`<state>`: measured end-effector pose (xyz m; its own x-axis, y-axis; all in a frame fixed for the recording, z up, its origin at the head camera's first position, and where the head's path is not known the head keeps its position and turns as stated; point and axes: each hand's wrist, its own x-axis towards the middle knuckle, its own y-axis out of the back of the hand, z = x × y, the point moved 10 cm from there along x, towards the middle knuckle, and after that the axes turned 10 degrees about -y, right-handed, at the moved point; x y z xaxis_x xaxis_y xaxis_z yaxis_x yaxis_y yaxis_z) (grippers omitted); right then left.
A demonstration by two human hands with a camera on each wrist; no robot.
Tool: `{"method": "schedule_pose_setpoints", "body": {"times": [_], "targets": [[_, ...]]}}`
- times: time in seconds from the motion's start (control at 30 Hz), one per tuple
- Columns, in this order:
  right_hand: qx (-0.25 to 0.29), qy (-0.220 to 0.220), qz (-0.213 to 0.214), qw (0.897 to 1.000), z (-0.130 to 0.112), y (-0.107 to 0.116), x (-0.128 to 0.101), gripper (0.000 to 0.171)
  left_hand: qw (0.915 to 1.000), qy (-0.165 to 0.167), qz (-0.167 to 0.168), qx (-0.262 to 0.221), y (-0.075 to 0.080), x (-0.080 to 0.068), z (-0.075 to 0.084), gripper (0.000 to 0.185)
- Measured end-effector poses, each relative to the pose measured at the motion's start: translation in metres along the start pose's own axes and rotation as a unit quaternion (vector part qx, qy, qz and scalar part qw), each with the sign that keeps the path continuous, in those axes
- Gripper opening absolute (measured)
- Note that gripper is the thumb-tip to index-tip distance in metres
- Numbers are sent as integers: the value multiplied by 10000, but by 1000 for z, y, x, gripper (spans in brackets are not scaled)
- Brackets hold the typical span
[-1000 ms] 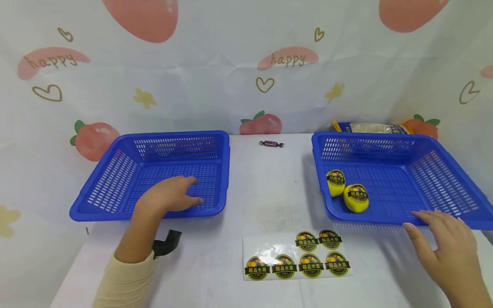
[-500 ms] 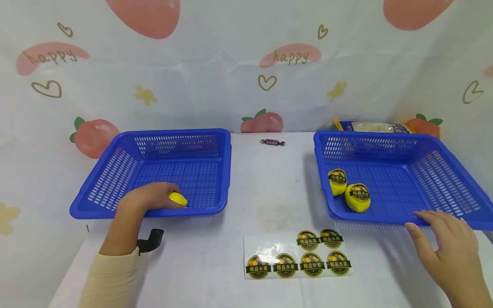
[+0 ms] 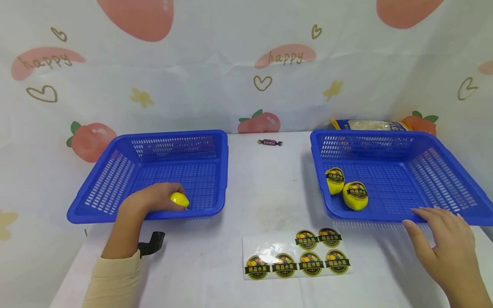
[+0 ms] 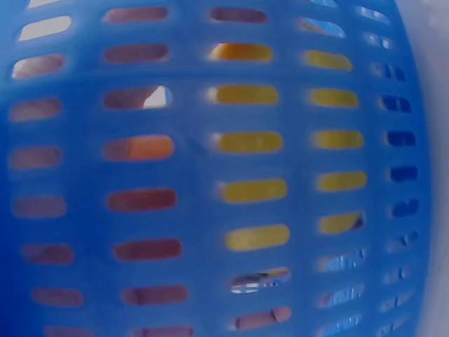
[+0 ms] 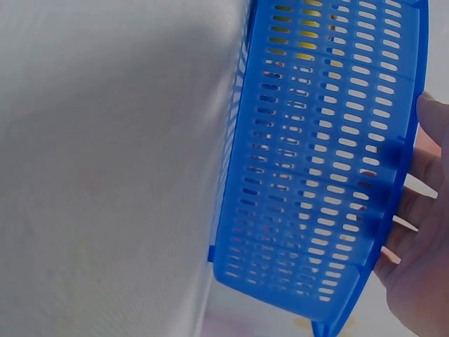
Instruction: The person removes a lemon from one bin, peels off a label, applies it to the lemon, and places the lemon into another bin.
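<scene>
Reaching over the front rim of the left blue basket [image 3: 224, 179], my left hand [image 3: 154, 199] grips a yellow lemon [image 3: 179, 199]. In the left wrist view the basket wall [image 4: 196, 168] fills most of the picture, and yellow shows through its slots. My right hand [image 3: 446, 244] rests its fingers on the front rim of the right blue basket [image 3: 393, 179]. The right wrist view has the thumb and fingers of that hand [image 5: 421, 225] along the rim. Two lemons [image 3: 355, 196] with round fruit stickers lie in that basket's front left corner.
A sheet of round stickers [image 3: 296, 254] lies on the white table [image 3: 269, 179] between the baskets, towards the front. Farther back is a purple wrapped candy [image 3: 270, 142]. A blue and yellow packet [image 3: 373, 125] sits behind the right basket.
My left hand has lowered into the left basket, and its fingers have closed round a lemon. The right hand stays at the right basket's rim.
</scene>
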<state>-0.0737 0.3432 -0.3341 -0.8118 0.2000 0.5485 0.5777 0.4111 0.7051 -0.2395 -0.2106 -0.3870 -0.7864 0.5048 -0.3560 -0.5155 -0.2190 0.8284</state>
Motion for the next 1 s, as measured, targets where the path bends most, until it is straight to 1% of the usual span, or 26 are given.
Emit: {"method": "schedule_pose_setpoints", "body": {"times": [0.1,0.2,0.37,0.5,0.6,0.8,1.0], "targets": [[62,47,27,10000,-1,0,1,47,9990,-290,316,-89,6,0,7,47],[95,89,72,9999,-2,1,0,49,9966,-508,628,-139,14,-1,14,51],[43,27,37,10000,-2,1,0,49,9923,-712,993,-193,23,-3,24,56],[23,9,10,10000,-3,0,0,48,9879,-898,1246,-202,28,-3,34,54],[26,-7,17,10000,-2,0,0,48,9849,-998,1397,-209,32,-2,45,53],[51,30,52,10000,-2,0,-1,49,9769,-1317,1654,-322,38,-4,76,55],[76,82,88,9999,-2,0,-1,50,9658,-1777,1876,-228,42,-5,112,53]]}}
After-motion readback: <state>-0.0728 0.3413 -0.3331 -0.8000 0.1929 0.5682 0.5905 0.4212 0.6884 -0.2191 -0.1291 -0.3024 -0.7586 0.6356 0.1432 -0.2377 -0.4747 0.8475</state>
